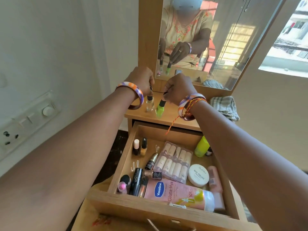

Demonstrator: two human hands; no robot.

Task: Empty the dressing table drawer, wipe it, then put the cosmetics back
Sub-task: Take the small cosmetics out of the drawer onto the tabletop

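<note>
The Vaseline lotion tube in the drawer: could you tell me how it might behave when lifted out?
The lotion tube is the largest item there, so probably the heaviest. Its glossy pink skin may be slippery. It looks like soft plastic, so it would likely give when squeezed. Lying on its side against the drawer front, it could roll if nudged.

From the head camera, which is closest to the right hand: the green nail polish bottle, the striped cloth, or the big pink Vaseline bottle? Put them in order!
Starting from the right hand:
1. Green nail polish bottle: right under the hand, which pinches its cap, on the table top.
2. Striped cloth: off to the right on the same table top.
3. Vaseline bottle: lying down at the front of the open drawer, farthest.
</note>
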